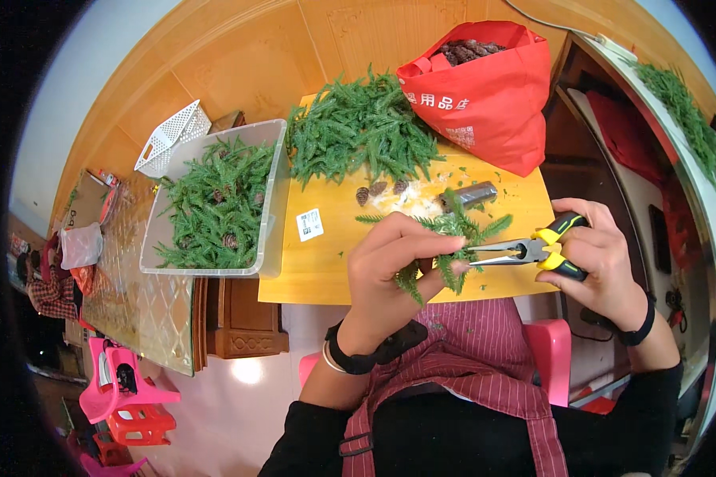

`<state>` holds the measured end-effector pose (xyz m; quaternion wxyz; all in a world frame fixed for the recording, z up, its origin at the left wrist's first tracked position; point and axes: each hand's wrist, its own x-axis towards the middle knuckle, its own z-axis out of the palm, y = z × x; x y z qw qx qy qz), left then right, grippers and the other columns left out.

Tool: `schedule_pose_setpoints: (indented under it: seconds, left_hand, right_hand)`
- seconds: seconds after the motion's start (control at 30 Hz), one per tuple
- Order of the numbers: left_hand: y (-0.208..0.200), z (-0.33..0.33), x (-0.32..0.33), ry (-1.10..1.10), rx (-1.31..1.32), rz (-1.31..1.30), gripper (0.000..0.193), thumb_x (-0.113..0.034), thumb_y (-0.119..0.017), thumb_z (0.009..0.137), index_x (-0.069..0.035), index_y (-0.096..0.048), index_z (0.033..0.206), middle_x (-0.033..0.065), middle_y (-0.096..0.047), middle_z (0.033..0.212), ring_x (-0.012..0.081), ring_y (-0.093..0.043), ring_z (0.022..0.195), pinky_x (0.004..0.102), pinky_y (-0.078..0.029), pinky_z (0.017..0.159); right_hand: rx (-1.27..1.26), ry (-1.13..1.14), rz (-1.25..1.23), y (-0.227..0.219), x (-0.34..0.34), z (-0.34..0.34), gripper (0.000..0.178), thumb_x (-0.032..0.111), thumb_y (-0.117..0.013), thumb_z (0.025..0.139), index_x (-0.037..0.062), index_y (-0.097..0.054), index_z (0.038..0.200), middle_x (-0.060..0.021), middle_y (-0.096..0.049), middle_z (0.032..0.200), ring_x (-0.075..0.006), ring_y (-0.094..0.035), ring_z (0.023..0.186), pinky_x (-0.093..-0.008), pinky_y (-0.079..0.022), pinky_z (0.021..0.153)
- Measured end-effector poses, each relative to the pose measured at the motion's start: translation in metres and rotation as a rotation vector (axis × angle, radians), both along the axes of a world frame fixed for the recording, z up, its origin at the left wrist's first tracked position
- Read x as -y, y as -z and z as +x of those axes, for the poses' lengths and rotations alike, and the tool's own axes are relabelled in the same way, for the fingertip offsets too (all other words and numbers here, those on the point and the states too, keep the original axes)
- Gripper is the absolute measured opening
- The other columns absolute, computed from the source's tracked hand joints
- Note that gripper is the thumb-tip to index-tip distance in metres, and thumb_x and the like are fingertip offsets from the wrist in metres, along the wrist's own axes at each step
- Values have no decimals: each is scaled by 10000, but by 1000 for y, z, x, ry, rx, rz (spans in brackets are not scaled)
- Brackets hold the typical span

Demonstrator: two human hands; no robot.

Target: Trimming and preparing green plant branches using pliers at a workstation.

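Smooth metal pliers [531,251] with plastic-looking grips [564,267], matt cloth apron [485,350], smooth plastic bin [274,222]

Pliers [538,251] yellow, black, grey. Sprig [473,230] green. Table [326,274] yellow. Bag [493,91] red, white print. Apron [485,326] maroon, pale pinstripes.

Black sleeves [644,409], pinstriped maroon apron [477,338], black wristbands [639,324].

White chars [439,102] + sq. code [459,136] on red bag [503,105]; label [309,225] on tbl. [294,280], print illegible.
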<state>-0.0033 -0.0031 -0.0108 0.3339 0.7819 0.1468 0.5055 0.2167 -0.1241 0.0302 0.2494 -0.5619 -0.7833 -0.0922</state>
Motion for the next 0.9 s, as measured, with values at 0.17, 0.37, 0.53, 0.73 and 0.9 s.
schedule_pose_setpoints:
  seconds: [0.17, 0.37, 0.53, 0.73, 0.9]
  left_hand:
    - [-3, 0, 0, 158, -8, -199, 254, 17, -737, 601, -26, -672, 842, 48, -570, 741, 130, -526, 672, 225, -394, 601]
    - [-1, -3, -2, 282, -15, -415, 209, 16, -712, 622, 2, -663, 824, 49, -554, 750, 127, -506, 705, 221, -377, 647]
    - [-6, -8, -3, 378, -57, -564, 175, -2, -695, 639, 17, -652, 808, 49, -551, 759, 124, -497, 732, 230, -375, 666]
    - [-6, -8, -2, 410, -45, -646, 156, 0, -684, 658, 16, -649, 809, 43, -554, 764, 120, -495, 733, 233, -375, 666]
    - [-1, -5, -3, 296, -21, -340, 195, 15, -705, 682, -34, -657, 865, 9, -530, 726, 81, -491, 648, 201, -375, 567]
  right_hand:
    - [-14, -13, -7, 1, -1, 1, 350, 268, -763, 529, 33, -530, 642, -77, -566, 692, -328, -545, 937, -402, -413, 755]
    - [15, -44, -26, -4, -3, -1, 341, 263, -762, 539, 31, -531, 636, -83, -570, 698, -309, -549, 852, -387, -429, 714]
    - [-10, -88, -9, -4, -3, -2, 332, 247, -767, 548, 27, -532, 627, -86, -553, 671, -309, -554, 797, -381, -446, 683]
    - [4, -87, -34, 5, -1, -1, 235, 189, -755, 603, 48, -571, 644, -77, -564, 610, -288, -564, 720, -354, -474, 655]
    - [-114, -96, -111, -3, -2, -3, 260, 208, -756, 594, 48, -560, 649, -84, -584, 673, -288, -567, 798, -371, -452, 703]
